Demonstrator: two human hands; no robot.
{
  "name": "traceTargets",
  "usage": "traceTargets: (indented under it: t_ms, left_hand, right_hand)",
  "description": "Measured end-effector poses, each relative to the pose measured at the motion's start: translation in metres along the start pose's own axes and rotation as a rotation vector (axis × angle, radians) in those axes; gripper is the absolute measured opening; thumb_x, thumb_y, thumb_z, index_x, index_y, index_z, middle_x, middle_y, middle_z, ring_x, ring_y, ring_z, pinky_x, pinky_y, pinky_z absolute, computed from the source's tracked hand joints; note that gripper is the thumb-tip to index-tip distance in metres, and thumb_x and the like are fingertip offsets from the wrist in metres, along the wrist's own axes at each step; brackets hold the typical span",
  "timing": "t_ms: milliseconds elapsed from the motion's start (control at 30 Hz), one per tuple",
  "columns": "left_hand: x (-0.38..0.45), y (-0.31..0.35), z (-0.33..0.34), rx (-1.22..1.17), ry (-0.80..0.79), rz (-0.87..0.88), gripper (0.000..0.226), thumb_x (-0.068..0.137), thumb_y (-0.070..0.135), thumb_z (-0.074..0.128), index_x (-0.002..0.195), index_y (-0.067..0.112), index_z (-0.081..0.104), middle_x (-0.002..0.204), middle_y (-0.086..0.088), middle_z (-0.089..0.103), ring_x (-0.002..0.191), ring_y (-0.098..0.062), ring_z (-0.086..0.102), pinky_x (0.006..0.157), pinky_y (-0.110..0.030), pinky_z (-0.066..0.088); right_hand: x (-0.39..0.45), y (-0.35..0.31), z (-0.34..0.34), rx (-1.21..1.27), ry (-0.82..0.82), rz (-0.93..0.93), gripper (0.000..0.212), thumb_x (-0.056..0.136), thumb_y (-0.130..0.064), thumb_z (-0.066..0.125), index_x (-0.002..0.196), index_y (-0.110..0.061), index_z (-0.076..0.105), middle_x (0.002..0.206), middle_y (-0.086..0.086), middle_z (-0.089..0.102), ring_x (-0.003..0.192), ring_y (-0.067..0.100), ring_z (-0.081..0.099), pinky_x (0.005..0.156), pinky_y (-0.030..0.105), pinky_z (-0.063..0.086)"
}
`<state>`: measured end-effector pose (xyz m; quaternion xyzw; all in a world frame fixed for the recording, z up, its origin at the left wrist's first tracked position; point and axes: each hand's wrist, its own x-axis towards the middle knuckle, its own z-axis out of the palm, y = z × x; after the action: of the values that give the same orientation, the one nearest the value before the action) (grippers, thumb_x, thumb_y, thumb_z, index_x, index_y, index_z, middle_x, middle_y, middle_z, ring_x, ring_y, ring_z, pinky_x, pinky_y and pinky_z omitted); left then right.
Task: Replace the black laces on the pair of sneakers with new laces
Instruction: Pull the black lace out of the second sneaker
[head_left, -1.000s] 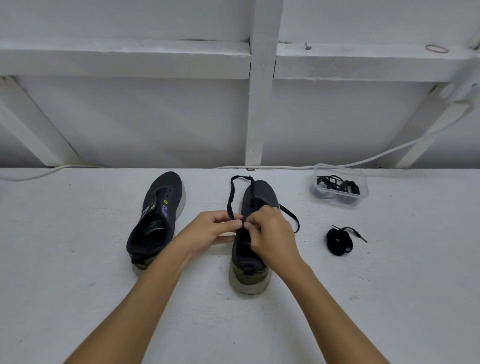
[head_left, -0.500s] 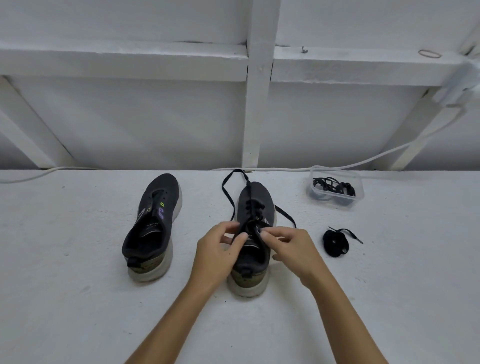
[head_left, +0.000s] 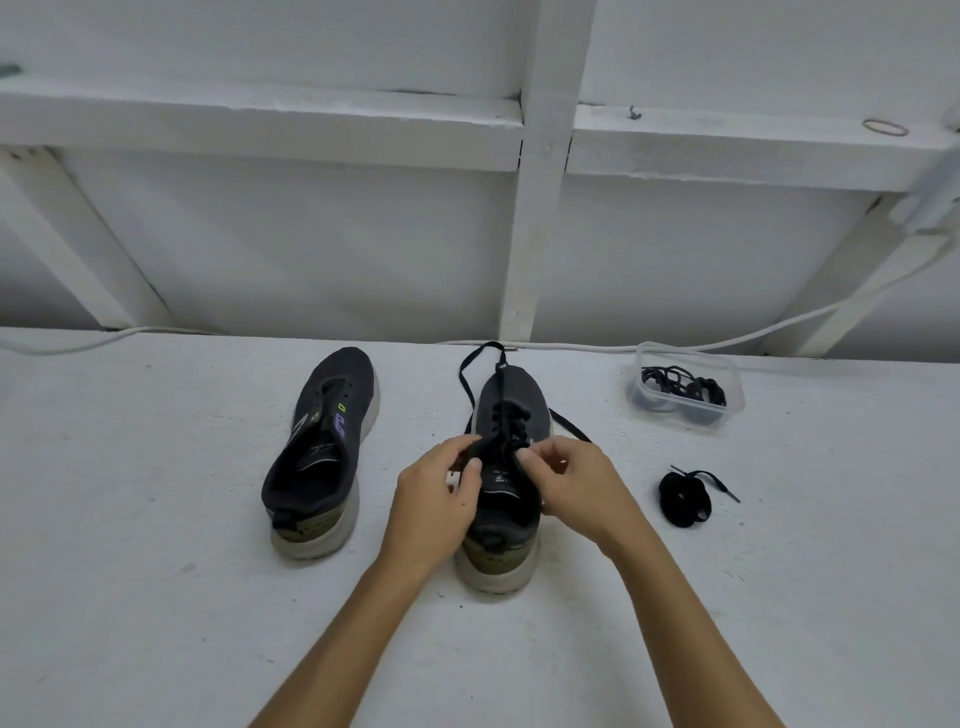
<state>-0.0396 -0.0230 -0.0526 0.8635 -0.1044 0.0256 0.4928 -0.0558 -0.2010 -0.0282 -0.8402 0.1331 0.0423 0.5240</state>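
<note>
Two dark sneakers stand on the white surface, toes pointing away from me. The left sneaker (head_left: 322, 447) has no lace in its eyelets. The right sneaker (head_left: 506, 467) is partly laced with a black lace (head_left: 467, 384), whose loose ends trail past the toe and off to the right. My left hand (head_left: 434, 499) and my right hand (head_left: 574, 483) meet over this shoe's upper eyelets, each pinching the lace between thumb and fingers. A coiled black lace (head_left: 683, 499) lies on the surface to the right.
A clear plastic tub (head_left: 727, 415) holding more black laces sits at the back right. A white cable (head_left: 779, 327) runs along the foot of the white wall behind the shoes. A white post (head_left: 535, 234) rises behind the right sneaker.
Both hands have slid back from the middle of the right sneaker toward its upper eyelets. The lace ends shifted slightly; the left sneaker and coiled lace stayed put.
</note>
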Motion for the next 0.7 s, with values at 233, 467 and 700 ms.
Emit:
traceTargets:
  t_ms: [233, 467, 700]
  left_hand:
    - [-0.004, 0.002, 0.002, -0.021, -0.074, 0.027, 0.031, 0.104, 0.025, 0.048, 0.131, 0.031, 0.062, 0.120, 0.017, 0.063, 0.112, 0.009, 0.054, 0.091, -0.005, 0.041]
    - [-0.001, 0.001, 0.003, -0.001, -0.143, -0.015, 0.031, 0.105, 0.030, 0.042, 0.131, 0.031, 0.057, 0.125, 0.014, 0.056, 0.114, -0.001, 0.053, 0.098, -0.023, 0.044]
    - [-0.006, 0.000, 0.010, -0.026, -0.142, -0.121, 0.032, 0.104, 0.038, 0.043, 0.127, 0.025, 0.060, 0.121, 0.016, 0.055, 0.109, 0.002, 0.055, 0.083, -0.004, 0.039]
  right_hand:
    - [-0.005, -0.005, -0.006, 0.146, 0.018, 0.041, 0.015, 0.102, -0.025, 0.056, 0.095, -0.017, 0.066, 0.092, 0.006, 0.072, 0.086, 0.024, 0.071, 0.071, 0.035, 0.061]
    - [-0.011, -0.001, -0.002, 0.255, -0.070, 0.116, 0.024, 0.096, -0.034, 0.068, 0.087, -0.013, 0.074, 0.084, 0.001, 0.075, 0.084, 0.018, 0.073, 0.069, 0.028, 0.062]
    - [-0.002, -0.007, -0.008, 0.316, 0.129, 0.144, 0.019, 0.101, -0.023, 0.048, 0.097, -0.009, 0.059, 0.091, 0.004, 0.071, 0.079, 0.014, 0.070, 0.062, 0.027, 0.056]
